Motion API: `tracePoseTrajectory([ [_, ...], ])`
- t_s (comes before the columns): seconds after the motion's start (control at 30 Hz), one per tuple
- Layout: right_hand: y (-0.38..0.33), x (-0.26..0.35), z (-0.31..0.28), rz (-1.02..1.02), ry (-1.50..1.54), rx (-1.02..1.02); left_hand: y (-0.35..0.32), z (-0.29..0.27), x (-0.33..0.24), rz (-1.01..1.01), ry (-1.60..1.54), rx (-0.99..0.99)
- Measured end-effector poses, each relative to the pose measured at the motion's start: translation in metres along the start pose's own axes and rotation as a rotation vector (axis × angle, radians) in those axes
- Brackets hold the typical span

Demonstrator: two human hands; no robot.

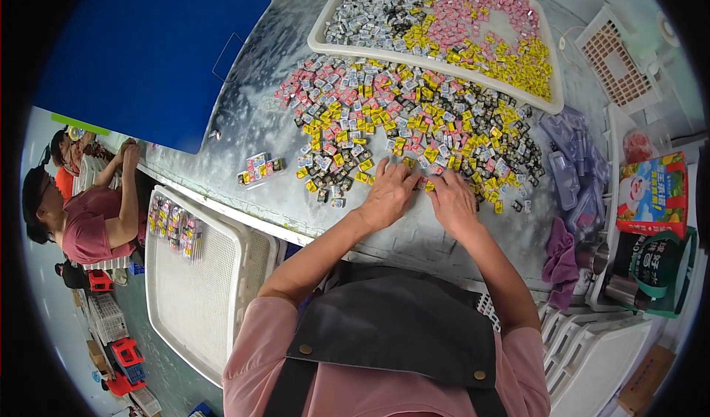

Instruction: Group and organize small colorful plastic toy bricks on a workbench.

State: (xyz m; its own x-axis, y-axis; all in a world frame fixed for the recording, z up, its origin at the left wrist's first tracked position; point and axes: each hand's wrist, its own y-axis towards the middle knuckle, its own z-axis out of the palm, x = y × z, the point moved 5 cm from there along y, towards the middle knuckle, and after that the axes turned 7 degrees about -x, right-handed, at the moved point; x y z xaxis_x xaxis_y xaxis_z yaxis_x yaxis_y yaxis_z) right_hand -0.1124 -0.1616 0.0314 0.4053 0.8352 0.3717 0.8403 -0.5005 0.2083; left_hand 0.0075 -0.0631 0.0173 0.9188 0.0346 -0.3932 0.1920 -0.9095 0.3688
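Observation:
A heap of small wrapped pieces (414,125) in pink, yellow, black and silver lies spread over the grey table (414,239). My left hand (390,193) and my right hand (452,201) rest side by side at the heap's near edge, fingers bent down onto a row of pieces between them. Whether either hand grips a piece is hidden under the fingers. A filled clear pack of pieces (260,168) lies apart to the left of my left hand.
A white tray (319,32) at the back holds more sorted pieces. Empty clear blister packs (573,165) lie at right, beside a purple cloth (562,258) and metal cups (592,258). A white tray (200,299) with filled packs sits lower left. A blue board (148,55) leans behind. Another person (89,221) works at left.

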Motion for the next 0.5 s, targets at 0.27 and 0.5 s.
tracePoseTrajectory([
  [0.27,0.043,0.001,0.003,0.042,0.080,0.151,0.016,-0.008,0.013,-0.027,-0.039,-0.146],
  [0.5,0.038,-0.007,0.006,-0.047,-0.001,0.161,-0.001,-0.015,0.022,-0.044,0.092,-0.094],
])
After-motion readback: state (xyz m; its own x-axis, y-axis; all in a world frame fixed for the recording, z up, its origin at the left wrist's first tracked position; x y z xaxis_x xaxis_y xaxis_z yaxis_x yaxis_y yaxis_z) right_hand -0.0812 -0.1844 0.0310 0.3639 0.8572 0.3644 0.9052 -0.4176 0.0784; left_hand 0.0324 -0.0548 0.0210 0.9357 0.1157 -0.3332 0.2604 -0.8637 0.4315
